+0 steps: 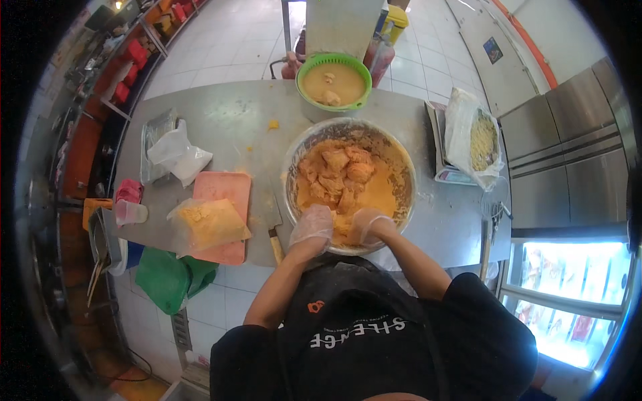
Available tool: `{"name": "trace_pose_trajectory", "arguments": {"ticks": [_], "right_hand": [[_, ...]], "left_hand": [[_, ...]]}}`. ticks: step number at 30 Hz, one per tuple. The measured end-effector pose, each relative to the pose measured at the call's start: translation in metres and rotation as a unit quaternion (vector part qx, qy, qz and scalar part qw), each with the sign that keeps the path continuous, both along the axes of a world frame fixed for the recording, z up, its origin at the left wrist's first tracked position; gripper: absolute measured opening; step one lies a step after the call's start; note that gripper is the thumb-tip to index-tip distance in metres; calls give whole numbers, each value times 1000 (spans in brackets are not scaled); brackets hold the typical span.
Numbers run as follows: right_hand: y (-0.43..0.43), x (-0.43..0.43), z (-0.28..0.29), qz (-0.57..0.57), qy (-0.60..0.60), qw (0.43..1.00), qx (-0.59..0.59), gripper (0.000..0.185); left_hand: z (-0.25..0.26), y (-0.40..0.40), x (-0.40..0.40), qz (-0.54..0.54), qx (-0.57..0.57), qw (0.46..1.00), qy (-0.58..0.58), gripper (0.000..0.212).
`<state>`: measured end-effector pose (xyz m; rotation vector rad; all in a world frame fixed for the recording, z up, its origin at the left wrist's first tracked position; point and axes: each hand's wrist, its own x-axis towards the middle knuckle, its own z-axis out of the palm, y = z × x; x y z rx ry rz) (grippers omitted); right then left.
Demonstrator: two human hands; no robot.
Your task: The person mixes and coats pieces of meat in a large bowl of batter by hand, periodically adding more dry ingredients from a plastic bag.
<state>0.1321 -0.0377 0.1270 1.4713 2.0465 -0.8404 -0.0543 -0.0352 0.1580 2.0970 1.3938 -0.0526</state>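
A large round metal bowl (pixel 412 193) stands at the near edge of the table, holding orange-yellow coating powder (pixel 383 185) and a heap of coated raw meat pieces (pixel 335 173), possibly chicken. My left hand (pixel 313 226), in a clear plastic glove, reaches into the near left part of the bowl. My right hand (pixel 370 225), also gloved, is in the powder at the near right. The fingers of both are partly hidden, and what they grip cannot be told. Behind the bowl, a green strainer basket (pixel 367 77) contains cloudy liquid with a few pale pieces.
Left of the bowl lie a knife (pixel 275 243) and a pink tray (pixel 242 193) under a bag of yellow powder (pixel 208 223). A white plastic bag (pixel 183 153) lies further left. At right, a plastic-lined container (pixel 459 135) rests on a scale, near a whisk (pixel 494 203).
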Motion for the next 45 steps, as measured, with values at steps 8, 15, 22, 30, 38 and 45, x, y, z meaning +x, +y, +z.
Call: {"name": "trace_pose_trajectory", "arguments": {"ticks": [8, 15, 22, 30, 38, 45], "right_hand": [[8, 35, -32, 15, -54, 989, 134, 21], [-15, 3, 58, -194, 198, 954, 117, 46], [-29, 9, 34, -251, 328, 907, 77, 53], [-24, 34, 32, -261, 260, 911, 188, 44], [-6, 61, 2, -218, 92, 942, 238, 40], [5, 93, 41, -298, 196, 907, 222, 36]], "left_hand": [[-1, 1, -3, -7, -9, 1000, -20, 28], [-15, 7, -11, 58, -34, 996, -59, 44], [11, 14, -10, 123, -288, 940, -131, 38], [-17, 5, 12, 149, -306, 911, -235, 44], [6, -12, 34, 112, -98, 988, 28, 45], [-26, -24, 104, 77, -131, 988, -37, 42]]}}
